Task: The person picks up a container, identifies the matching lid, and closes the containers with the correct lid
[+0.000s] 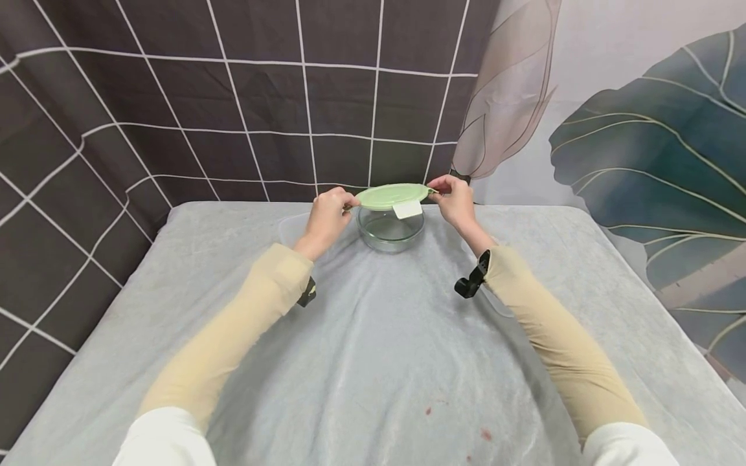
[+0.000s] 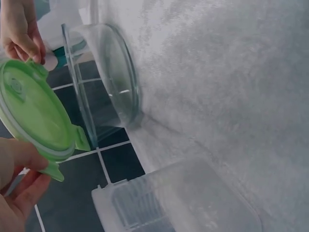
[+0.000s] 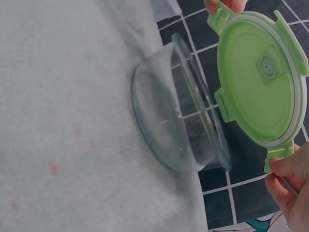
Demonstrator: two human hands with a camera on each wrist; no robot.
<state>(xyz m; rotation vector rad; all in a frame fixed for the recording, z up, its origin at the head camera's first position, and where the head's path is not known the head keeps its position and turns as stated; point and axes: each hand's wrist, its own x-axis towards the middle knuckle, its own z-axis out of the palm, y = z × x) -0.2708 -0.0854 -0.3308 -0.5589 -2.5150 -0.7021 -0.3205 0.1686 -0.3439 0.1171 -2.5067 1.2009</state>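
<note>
A round green snap-on lid (image 1: 389, 195) is held level over a round glass bowl (image 1: 390, 241) at the far part of the table. My left hand (image 1: 327, 219) pinches a clip tab on the lid's left side, thumb and fingers closed on it. On the opposite side, my right hand (image 1: 457, 202) pinches another tab. From the right wrist view, a gap shows between the lid (image 3: 258, 82) and the rim of the bowl (image 3: 159, 116). The lid's side tabs stick outward. A small white flap (image 1: 407, 209) shows at the lid's near edge.
A clear plastic container (image 2: 193, 193) lies on the table left of the bowl, partly behind my left hand in the head view. Another clear edge (image 1: 502, 307) shows beside my right forearm. Grey cloth (image 1: 361, 362) covers the table; a dark grid-patterned curtain (image 1: 262, 97) hangs behind.
</note>
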